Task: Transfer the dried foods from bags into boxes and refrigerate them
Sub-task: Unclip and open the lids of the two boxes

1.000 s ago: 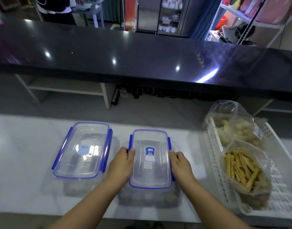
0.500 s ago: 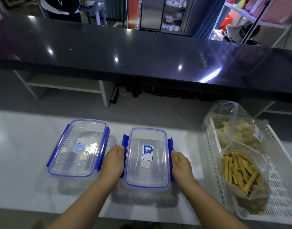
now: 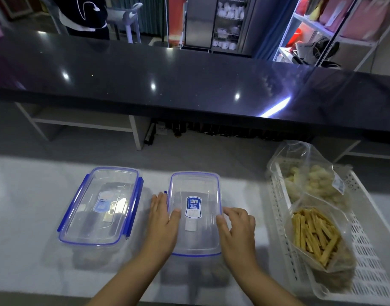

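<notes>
Two clear boxes with blue-rimmed lids stand on the white counter. The left box (image 3: 99,206) is closed, its blue side clips down. My left hand (image 3: 163,221) holds the left edge of the right box's lid (image 3: 194,237), thumb on top. My right hand (image 3: 236,228) grips the lid's right edge with curled fingers. A bag of pale round pieces (image 3: 311,182) and a bag of yellow sticks (image 3: 315,237) lie in a white basket (image 3: 370,268) at the right.
A long black counter (image 3: 189,85) runs across behind the white one, with a gap and low shelves between them. A person (image 3: 85,14) stands beyond it at the top left. Metal shelving (image 3: 322,40) is at the back right.
The right box's blue side clips swung outward. My hands then shifted from the clips onto the lid's edges, thumbs coming over the top.
</notes>
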The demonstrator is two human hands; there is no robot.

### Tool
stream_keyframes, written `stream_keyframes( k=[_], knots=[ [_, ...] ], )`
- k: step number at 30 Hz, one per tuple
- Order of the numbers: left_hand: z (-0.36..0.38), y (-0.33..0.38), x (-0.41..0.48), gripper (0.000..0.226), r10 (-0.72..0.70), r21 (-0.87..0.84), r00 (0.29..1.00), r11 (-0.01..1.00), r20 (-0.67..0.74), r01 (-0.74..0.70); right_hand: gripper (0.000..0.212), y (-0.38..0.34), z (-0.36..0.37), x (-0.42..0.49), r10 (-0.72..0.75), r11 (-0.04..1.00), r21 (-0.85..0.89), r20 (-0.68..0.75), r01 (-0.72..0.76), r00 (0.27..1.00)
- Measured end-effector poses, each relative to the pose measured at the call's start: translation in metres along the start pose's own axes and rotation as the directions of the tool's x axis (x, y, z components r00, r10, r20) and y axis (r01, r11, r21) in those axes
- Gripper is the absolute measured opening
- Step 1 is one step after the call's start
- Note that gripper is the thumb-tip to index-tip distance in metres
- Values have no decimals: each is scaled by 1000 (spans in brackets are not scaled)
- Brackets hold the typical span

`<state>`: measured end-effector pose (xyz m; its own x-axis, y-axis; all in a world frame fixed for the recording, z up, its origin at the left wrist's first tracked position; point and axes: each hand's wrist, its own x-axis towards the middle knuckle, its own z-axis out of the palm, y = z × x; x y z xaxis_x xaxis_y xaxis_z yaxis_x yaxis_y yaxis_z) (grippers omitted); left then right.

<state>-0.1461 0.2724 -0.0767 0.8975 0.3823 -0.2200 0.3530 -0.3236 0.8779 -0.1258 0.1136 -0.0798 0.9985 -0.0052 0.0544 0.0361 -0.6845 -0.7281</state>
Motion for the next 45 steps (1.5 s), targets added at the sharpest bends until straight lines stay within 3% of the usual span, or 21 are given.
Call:
stream_keyframes(
  k=[3, 5, 9, 13, 16, 21, 27, 32, 37, 41, 45],
  knots=[
    [-4, 17, 1, 45, 94, -193, 995, 976, -25, -97, 23, -23, -14, 6, 59, 963, 264, -6, -55, 998],
    [-7, 30, 6, 37, 145, -288, 989, 947, -25, -146, 24, -42, -25, 15, 124, 848, 510, 69, -142, 990],
    [-11, 29, 25, 34, 183, -177, 983, 968, -3, -180, 28, -68, -42, 37, 101, 749, 651, 79, -128, 992],
    [-14, -3, 41, 58, 132, 281, 987, 948, 88, -152, 27, -81, -57, 54, -47, 821, 570, 0, 38, 999],
    [-13, -12, 38, 63, 99, 272, 986, 953, 132, -132, 29, -82, -60, 66, -170, 878, 449, -31, 166, 985],
    [-15, -20, 27, 61, 115, 295, 986, 944, 119, -146, 19, -57, -19, 89, -369, 927, 32, -107, 374, 923],
    [-19, -15, 23, 64, 118, 310, 988, 940, 103, -145, 14, -25, 24, 118, -173, 980, -90, 80, 180, 982],
    [-24, -7, 18, 62, 134, 266, 990, 954, 42, -140, 19, -29, 30, 138, 34, 988, -152, 320, 16, 947],
    [-32, 4, 9, 47, 189, 182, 982, 965, 2, -186, 30, -28, 33, 142, 136, 981, -180, 341, -77, 930],
    [-59, 11, 5, 32, 223, 189, 964, 963, -144, -194, 28, -41, 27, 131, 23, 998, -56, 257, -9, 966],
    [-102, 2, 17, 26, 173, 230, 935, 968, -310, -103, 27, -77, 28, 104, -158, 987, 79, 246, 142, 956]
  ],
)
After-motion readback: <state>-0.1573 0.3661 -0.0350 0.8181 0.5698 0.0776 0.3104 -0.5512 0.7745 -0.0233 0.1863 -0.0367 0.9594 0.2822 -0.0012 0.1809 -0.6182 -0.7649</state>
